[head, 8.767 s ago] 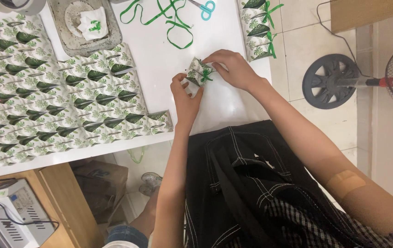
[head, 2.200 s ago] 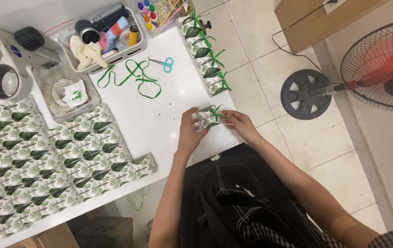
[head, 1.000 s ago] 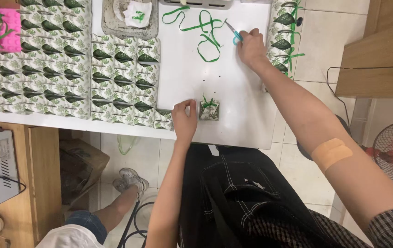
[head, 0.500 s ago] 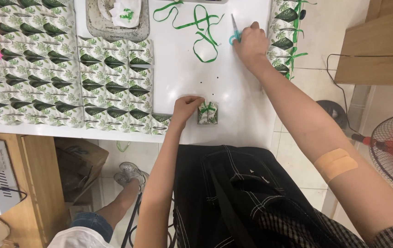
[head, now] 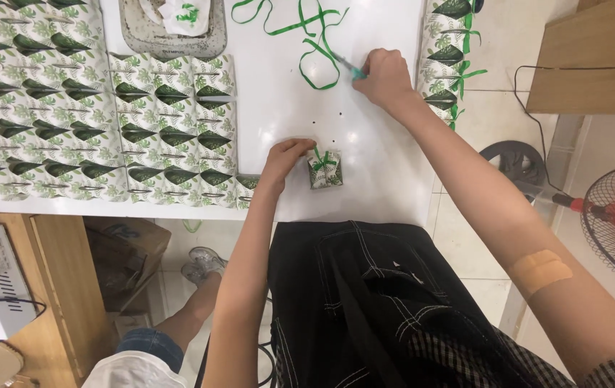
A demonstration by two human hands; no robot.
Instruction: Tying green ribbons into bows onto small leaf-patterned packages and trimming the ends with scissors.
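A small square gift box printed with green leaves and tied with a thin green ribbon bow [head: 324, 169] stands on the white tabletop [head: 386, 179], near its front edge. The left hand [head: 286, 159] lies just beside the box on its left, palm down, wrist bent, fingers curled so the fingertips touch the box's upper left corner; this grip rests against the box rather than closing round it. The left forearm runs straight back from the hand, over the tabletop's edge and down toward the black trousers.

Well beyond the box, the right arm stretches far forward and almost straight, a tan plaster on its forearm. The right hand [head: 386, 75] is clenched, knuckles up, round the handle of a pair of teal-handled scissors [head: 352, 69], whose blades stick out to the left of the grip and reach the loops of loose green ribbon [head: 307, 36] lying on the tabletop.

Left of the left-hand grip lie rows of flat, unfolded boxes in the same leaf print [head: 92, 122]. Just right of the right-hand grip, a row of finished leaf-print boxes with green bows [head: 451, 57] lines the tabletop's edge. Beyond the ribbon, to the left, sits a grey tray [head: 135, 29] holding paper scraps.
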